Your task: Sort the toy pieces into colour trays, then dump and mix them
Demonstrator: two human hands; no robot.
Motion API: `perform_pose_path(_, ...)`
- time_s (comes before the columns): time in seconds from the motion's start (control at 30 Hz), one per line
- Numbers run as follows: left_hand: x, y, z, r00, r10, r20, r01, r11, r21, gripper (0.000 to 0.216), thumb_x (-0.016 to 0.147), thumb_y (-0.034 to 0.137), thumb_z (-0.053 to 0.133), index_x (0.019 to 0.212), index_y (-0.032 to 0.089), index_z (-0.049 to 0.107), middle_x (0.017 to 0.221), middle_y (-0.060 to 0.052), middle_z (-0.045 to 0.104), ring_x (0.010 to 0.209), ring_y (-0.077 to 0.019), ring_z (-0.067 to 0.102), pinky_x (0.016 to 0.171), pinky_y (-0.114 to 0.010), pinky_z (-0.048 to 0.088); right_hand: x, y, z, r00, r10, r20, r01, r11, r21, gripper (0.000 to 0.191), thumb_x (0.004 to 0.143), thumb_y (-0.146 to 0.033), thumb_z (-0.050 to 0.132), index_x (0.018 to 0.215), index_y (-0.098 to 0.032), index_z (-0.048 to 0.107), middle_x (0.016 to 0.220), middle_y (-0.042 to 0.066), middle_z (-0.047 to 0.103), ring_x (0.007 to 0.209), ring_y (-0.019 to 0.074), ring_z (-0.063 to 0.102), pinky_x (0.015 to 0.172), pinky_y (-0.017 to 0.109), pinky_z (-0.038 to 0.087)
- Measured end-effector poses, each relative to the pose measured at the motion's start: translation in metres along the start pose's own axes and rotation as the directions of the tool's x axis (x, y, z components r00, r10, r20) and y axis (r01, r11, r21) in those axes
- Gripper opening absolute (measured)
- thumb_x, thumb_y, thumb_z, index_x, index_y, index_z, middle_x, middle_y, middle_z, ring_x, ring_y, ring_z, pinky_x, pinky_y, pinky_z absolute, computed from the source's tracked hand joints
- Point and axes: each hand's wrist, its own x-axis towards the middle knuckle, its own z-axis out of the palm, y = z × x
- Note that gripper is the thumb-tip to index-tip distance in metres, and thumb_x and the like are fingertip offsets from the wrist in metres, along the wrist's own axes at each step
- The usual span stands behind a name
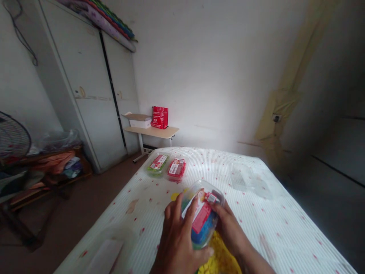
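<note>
Both my hands hold a clear plastic box (203,213) with a red and white label and blue contents, tilted above the bed. My left hand (179,239) wraps its near side, fingers curled over the lid. My right hand (228,224) grips the far right side. Under the box lies a heap of small yellow pieces (221,258) on the sheet. Farther up the bed sit a box of green pieces (157,164) and a box of red pieces (177,168), side by side, both lidded with labels.
The bed (285,228) has a white sheet with red dots. An empty clear tray (245,179) lies at its right. A small table (152,132) with a red bag and white box stands by the wall. A wardrobe, a fan and clutter are at left.
</note>
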Motion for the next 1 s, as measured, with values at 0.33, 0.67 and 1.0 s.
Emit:
perform_pose_path(0.33,0.008,-0.013,0.021,0.779,-0.366,0.509,0.523,-0.068,-0.849,0.05,0.084,0.049,0.042,0.126,0.021,0.043,0.123,-0.011,0.055,0.115,-0.0261,0.049,0.095,-0.045,0.037,0.01,-0.007,-0.033,0.994,0.095,-0.048,-0.088,0.987,0.136,0.047,0.075,-0.05,0.052,0.109,-0.018,0.055,0.079,0.006,0.071,0.067,0.0245,0.066,0.068,0.039,0.049)
perform_pose_path(0.67,-0.006,-0.003,0.044,0.791,0.011,0.611,0.515,-0.551,-0.656,0.058,0.081,0.054,0.043,0.122,0.015,0.053,0.114,-0.014,0.062,0.111,-0.0314,0.052,0.094,-0.048,0.035,0.01,0.001,-0.03,0.968,-0.21,-0.136,0.111,0.848,-0.518,0.049,0.079,-0.058,0.045,0.101,-0.017,0.061,0.107,0.009,0.064,0.098,0.0251,0.058,0.083,0.036,0.045)
perform_pose_path(1.0,0.0,0.017,0.026,0.842,-0.387,0.376,0.265,-0.31,-0.913,0.063,0.081,0.026,0.056,0.137,0.034,0.027,0.129,-0.003,0.053,0.116,-0.0229,0.049,0.098,-0.039,0.037,-0.046,-0.02,-0.009,0.835,-0.455,0.311,0.518,0.457,-0.723,0.016,0.074,-0.035,0.06,0.075,-0.023,0.05,0.069,-0.001,0.055,0.062,0.0146,0.053,0.056,0.024,0.044)
